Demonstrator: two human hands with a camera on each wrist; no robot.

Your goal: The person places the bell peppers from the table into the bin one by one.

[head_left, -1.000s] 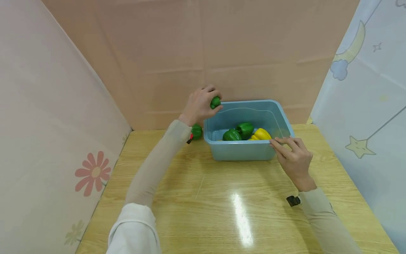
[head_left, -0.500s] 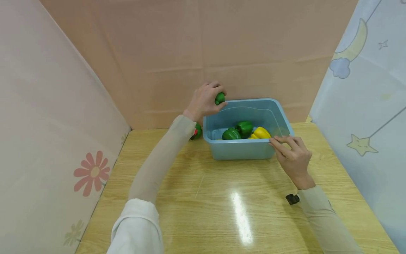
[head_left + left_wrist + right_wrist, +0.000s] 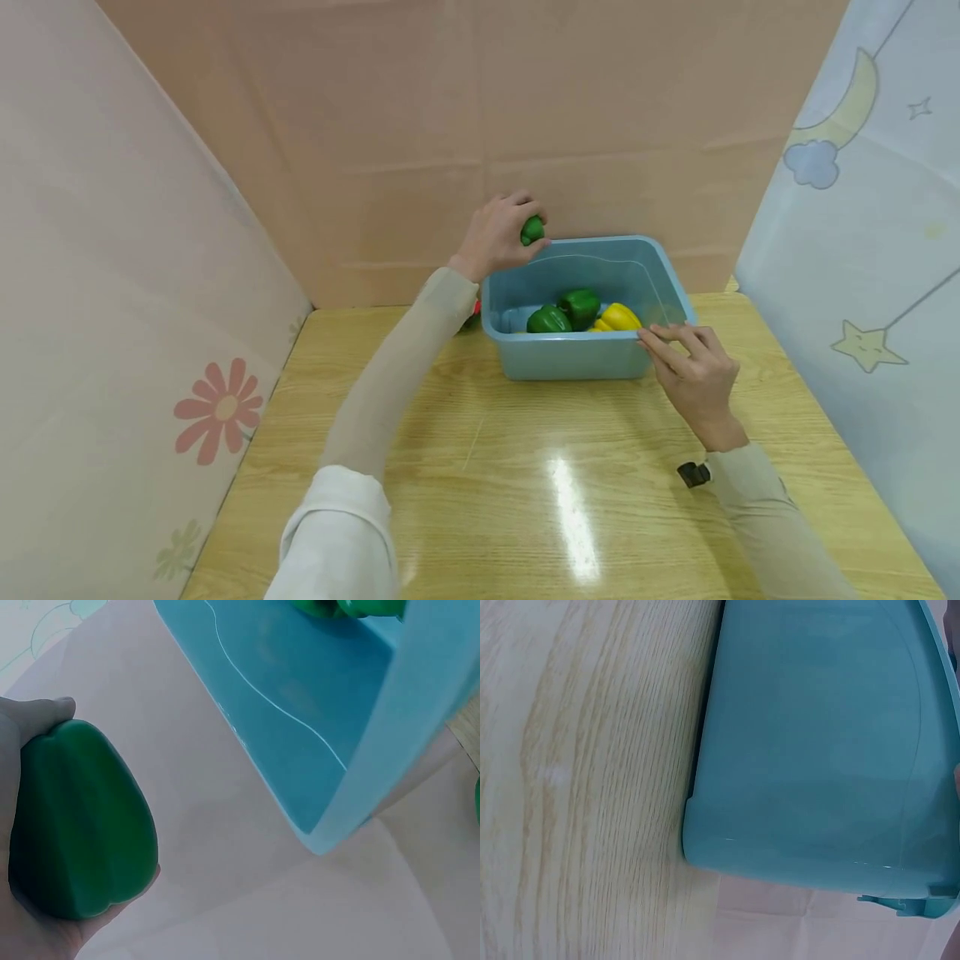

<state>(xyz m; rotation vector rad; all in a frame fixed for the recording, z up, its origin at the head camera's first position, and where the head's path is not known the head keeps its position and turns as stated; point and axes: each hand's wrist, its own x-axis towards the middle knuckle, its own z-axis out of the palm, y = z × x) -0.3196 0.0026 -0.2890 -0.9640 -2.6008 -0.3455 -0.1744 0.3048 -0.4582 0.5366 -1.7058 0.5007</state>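
Observation:
In the head view my left hand grips a green bell pepper high over the back left corner of a blue plastic bin. The left wrist view shows that pepper between thumb and fingers, with the bin's rim beside it. My right hand pinches the front rim near its right corner. Inside the bin lie two green bell peppers and a yellow bell pepper. Another green bell pepper shows as a sliver in the left wrist view; my forearm mostly hides it in the head view.
The bin stands at the back of a wood-grain table, near a tan backdrop. Printed sheets rise along both sides, a flower sheet at left and a star sheet at right.
My left hand has moved to the right with the green bell pepper, further over the bin's back left corner. My right hand stays at the front rim.

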